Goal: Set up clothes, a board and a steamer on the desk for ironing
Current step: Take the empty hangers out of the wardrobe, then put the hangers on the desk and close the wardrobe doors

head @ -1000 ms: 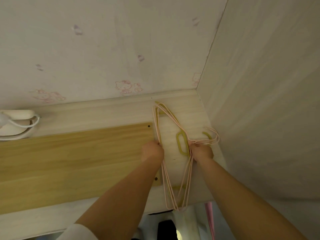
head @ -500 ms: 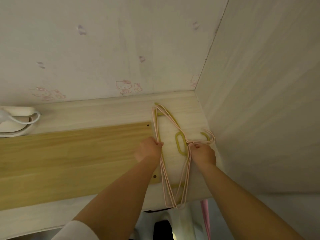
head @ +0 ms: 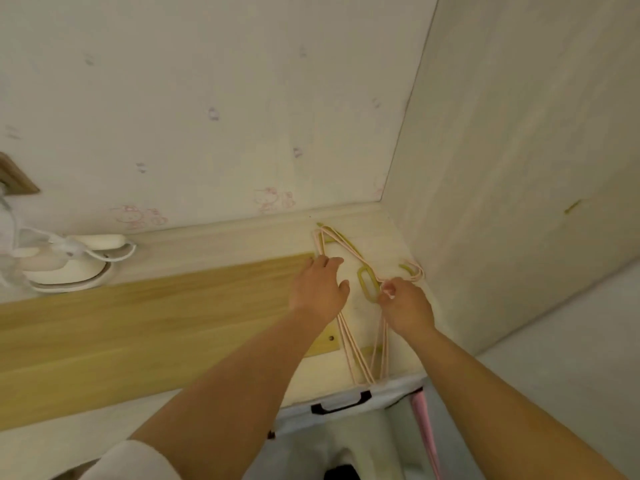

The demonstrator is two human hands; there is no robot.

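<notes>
A long wooden board (head: 145, 327) lies flat across the pale desk (head: 221, 240). To its right, in the desk's corner, lies a bundle of thin pink and olive clothes hangers (head: 349, 344). My left hand (head: 320, 289) hovers over the board's right end with fingers spread, holding nothing. My right hand (head: 405, 303) pinches the hangers near their hooks (head: 414, 271). A white steamer (head: 74, 261) with its cord rests at the back left of the desk.
Walls close the desk in behind and on the right (head: 519, 168). Below the desk's front edge stands a white fabric bin (head: 343, 407) with a black handle, and a pink strip (head: 427, 434) hangs beside it.
My left hand has let go of the hangers and opened, lifting over the board's end. The view has tilted so the steamer and the bin below show more.
</notes>
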